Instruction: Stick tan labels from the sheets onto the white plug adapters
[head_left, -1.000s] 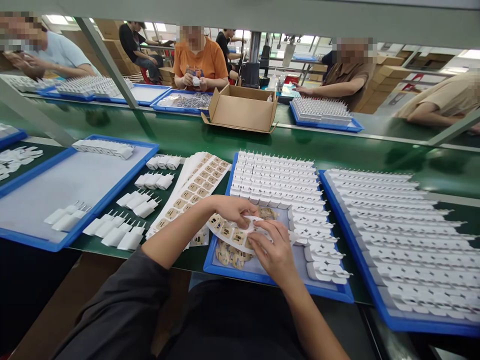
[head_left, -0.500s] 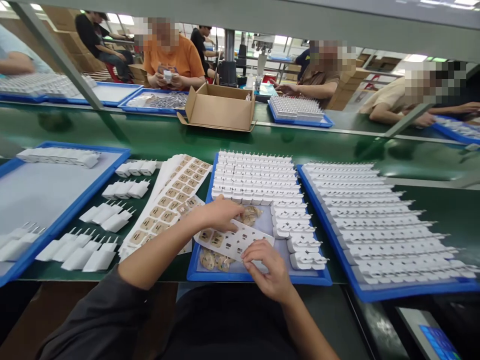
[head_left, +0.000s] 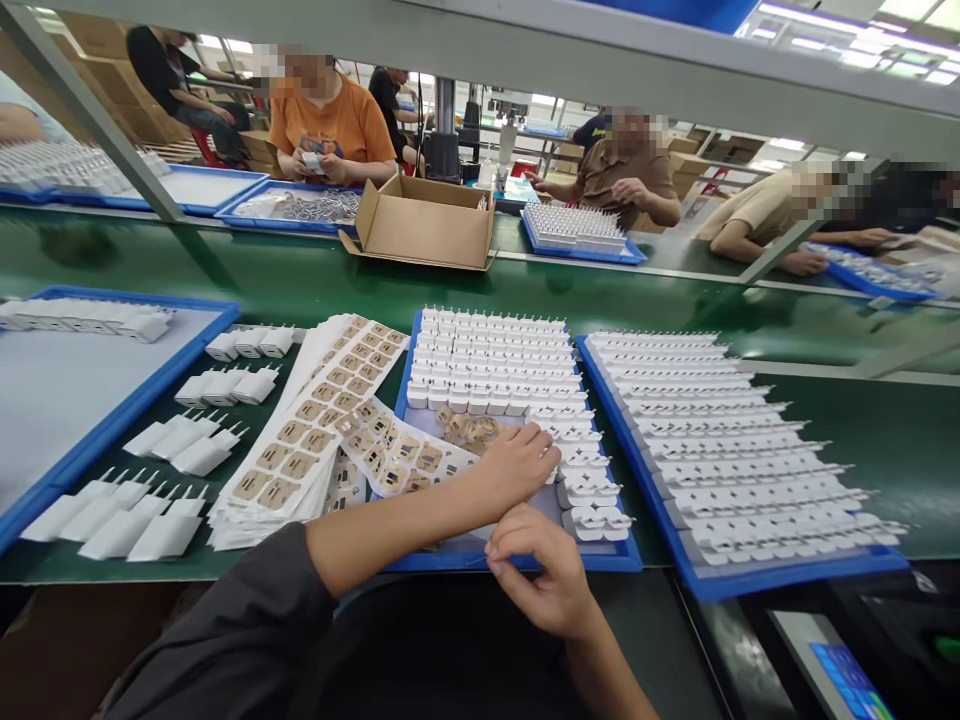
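While left hand (head_left: 517,465) lies flat on chargers (head_left: 589,480) | right hand (head_left: 544,570) pinched, contents unclear

Green conveyor belt (head_left: 315,275) runs across the hall just beyond the near bench, glossy, reflecting the lights. Grey steel frame overhead, one slanted strut (head_left: 90,110) up left, another strut (head_left: 787,250) far right. Open cardboard box (head_left: 424,225) sits on the belt's far edge. Workers seated along the opposite side; one in an orange shirt (head_left: 334,120). Stacked cartons (head_left: 705,160) behind them. Ceiling strip lights (head_left: 825,45) upper right. Small screen (head_left: 851,680) bottom right corner.
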